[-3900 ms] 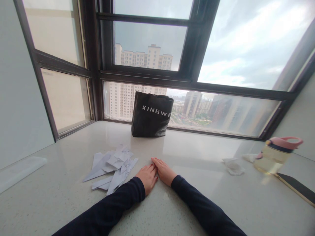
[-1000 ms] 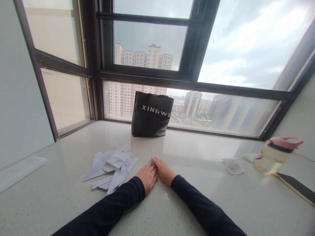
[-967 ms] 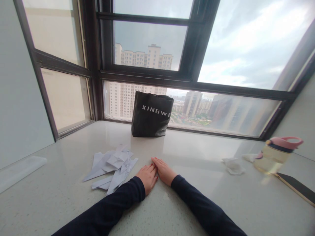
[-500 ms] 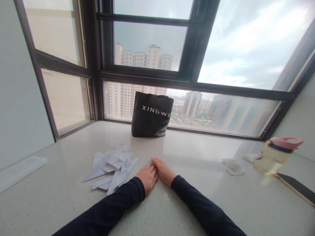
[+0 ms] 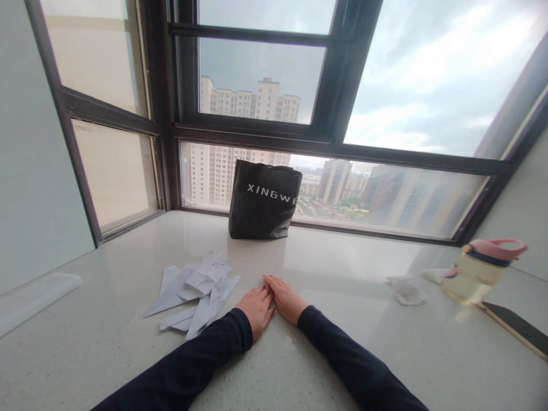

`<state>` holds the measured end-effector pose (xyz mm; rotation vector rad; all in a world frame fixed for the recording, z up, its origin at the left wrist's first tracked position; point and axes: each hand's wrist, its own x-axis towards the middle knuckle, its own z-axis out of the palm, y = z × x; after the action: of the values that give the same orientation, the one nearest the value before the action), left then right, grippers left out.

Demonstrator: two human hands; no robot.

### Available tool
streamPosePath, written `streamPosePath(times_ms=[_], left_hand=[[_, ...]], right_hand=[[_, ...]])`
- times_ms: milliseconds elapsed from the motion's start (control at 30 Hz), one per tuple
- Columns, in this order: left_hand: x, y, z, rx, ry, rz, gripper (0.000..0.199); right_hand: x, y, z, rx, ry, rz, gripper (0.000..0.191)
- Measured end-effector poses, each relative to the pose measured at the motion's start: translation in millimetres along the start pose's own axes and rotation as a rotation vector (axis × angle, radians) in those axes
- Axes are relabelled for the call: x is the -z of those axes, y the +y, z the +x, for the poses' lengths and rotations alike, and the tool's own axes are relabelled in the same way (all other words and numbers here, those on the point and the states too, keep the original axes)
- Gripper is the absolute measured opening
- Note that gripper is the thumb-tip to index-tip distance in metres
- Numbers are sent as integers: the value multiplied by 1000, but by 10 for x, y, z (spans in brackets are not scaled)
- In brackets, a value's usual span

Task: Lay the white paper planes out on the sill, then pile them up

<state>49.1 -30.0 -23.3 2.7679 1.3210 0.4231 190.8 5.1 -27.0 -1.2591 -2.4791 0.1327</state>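
My left hand [image 5: 257,312] lies flat on the pale speckled counter [image 5: 342,297], palm down, holding nothing. Against it, fingertips touching or slightly overlapping, rests my right hand [image 5: 286,298], also flat and without any object. Just left of my left hand is a loose pile of folded white paper pieces [image 5: 199,288], partly beside my left sleeve. A black bag [image 5: 264,202] with white lettering stands upright beyond both hands, near the window.
At the right stand a pink-lidded bottle [image 5: 478,274] and a dark phone [image 5: 518,328] lying flat. Crumpled white tissue [image 5: 406,290] is left of the bottle. A whitish translucent strip [image 5: 40,297] lies at the far left. Dark window frames [image 5: 334,151] border the counter's back.
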Motion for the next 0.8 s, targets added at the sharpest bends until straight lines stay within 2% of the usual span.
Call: streamPosePath(times_ms=[800], left_hand=[[11, 6, -3, -1, -2, -11, 45]], right_hand=[[-5, -6, -5, -4, 11, -10, 54]])
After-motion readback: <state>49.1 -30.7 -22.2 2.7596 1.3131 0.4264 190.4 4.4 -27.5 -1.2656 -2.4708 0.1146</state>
